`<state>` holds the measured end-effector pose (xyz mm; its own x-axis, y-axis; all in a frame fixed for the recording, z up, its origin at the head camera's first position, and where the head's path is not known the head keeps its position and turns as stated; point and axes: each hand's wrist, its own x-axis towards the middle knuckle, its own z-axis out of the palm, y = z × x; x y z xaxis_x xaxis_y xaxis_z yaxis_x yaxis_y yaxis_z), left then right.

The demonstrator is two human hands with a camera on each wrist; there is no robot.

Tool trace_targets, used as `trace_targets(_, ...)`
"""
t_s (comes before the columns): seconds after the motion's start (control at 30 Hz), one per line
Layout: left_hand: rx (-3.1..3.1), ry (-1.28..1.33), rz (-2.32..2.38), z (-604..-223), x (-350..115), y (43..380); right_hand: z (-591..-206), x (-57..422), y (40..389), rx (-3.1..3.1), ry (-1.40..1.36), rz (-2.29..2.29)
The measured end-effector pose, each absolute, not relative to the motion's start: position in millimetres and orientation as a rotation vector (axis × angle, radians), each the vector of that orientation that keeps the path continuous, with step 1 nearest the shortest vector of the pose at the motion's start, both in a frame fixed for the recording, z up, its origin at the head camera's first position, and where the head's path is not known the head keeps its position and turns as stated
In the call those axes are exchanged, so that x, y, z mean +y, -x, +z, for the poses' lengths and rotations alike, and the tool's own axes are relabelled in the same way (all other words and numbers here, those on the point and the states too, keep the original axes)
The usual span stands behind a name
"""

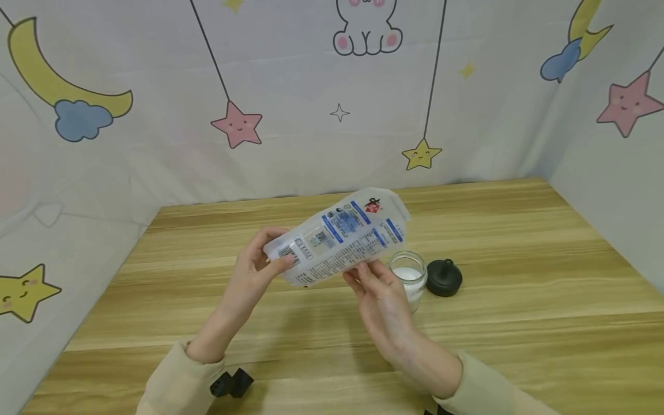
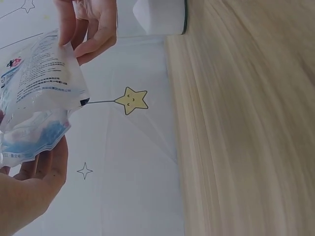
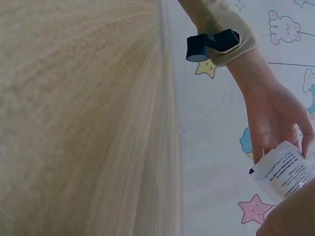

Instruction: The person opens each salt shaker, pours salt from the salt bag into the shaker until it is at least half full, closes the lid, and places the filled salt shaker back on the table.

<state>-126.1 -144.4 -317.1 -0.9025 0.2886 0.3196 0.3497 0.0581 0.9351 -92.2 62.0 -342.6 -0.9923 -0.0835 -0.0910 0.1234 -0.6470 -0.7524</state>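
A white plastic pouch with blue and black print and a barcode is held tilted above the table. My left hand grips its lower left end, thumb on the printed face and fingers behind. At the lower edge, my right hand pinches the pouch between thumb and fingers. In the left wrist view, the right hand is at the top edge of the pouch and the left hand is beneath. Behind the right hand stands an uncovered glass jar with white contents.
A black lid with a knob lies just right of the jar on the wood-grain table. A patterned white cloth hangs behind and at the sides. Black camera mounts are on the wrists.
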Motion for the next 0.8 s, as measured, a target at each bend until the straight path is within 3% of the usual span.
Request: trace_targets(0.8, -2.337, 0.601, -1.931, -324.3, -150.8, 130.2, -341.8, 63.0, 96.5, 1.609, -0.034, -2.621)
